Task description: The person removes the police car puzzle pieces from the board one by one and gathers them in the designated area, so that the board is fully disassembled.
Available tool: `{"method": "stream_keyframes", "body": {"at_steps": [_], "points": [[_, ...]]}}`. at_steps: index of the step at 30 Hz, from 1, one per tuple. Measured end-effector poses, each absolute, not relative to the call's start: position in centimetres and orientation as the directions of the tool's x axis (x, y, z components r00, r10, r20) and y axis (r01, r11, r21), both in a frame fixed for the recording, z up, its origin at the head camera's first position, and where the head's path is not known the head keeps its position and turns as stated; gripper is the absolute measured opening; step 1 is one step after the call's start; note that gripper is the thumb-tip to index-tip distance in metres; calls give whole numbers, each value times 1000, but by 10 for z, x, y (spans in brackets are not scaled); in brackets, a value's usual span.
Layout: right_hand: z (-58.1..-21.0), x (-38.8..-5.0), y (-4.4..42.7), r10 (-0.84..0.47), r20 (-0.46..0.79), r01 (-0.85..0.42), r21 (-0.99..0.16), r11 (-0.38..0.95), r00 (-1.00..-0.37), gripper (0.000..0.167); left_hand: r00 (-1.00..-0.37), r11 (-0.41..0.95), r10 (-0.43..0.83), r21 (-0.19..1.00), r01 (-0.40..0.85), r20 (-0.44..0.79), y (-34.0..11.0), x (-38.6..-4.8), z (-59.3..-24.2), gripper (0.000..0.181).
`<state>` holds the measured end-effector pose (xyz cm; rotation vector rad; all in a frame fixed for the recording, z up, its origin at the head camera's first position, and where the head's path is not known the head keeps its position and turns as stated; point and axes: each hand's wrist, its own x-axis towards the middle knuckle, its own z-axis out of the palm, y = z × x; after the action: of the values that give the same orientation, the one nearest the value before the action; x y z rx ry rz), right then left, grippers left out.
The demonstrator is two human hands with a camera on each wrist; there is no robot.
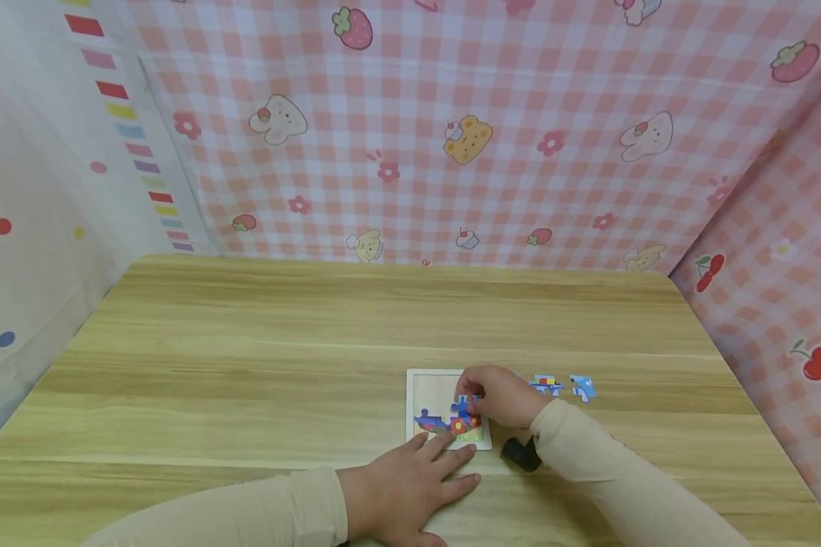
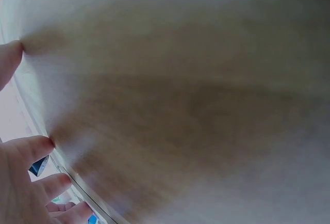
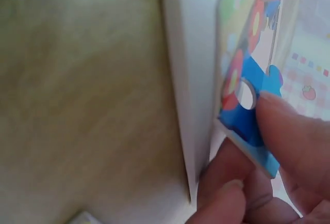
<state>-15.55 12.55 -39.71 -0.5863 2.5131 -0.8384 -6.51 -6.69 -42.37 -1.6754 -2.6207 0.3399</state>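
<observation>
Head view: wooden table; on it a shallow puzzle tray with a pale raised rim, part-filled. Left hand lies spread, fingertips at the tray's near edge. Right hand pinches a blue puzzle piece over the tray's right side. Two loose pieces lie beyond that hand, well apart from the tray. A black object, too dark to identify, sits by the right sleeve.

Left wrist view: fingers apart, tips down by the rim; most of the frame is blurred tabletop.

Right wrist view: thumb on the printed face, fingers beneath the near edge. Piece looks thin, flat and rigid; I judge it light, the smooth print a little slippery, the narrow tabs its weakest part. Best hold: opposite edges or face and back across the wide body, clear of the tabs.
</observation>
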Motion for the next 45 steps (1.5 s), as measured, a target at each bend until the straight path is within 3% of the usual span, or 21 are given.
{"method": "stream_keyframes", "body": {"at_steps": [25,45], "points": [[-389,-158,130,-574,-247,-361,-572,737,-780,14,-416,393,898,-165,905,-143,-66,-67,-423,77],[-382,-161,168,-508,-229,-236,-681,693,-831,4,-442,415,883,-176,893,-161,-65,-65,-421,77]]}}
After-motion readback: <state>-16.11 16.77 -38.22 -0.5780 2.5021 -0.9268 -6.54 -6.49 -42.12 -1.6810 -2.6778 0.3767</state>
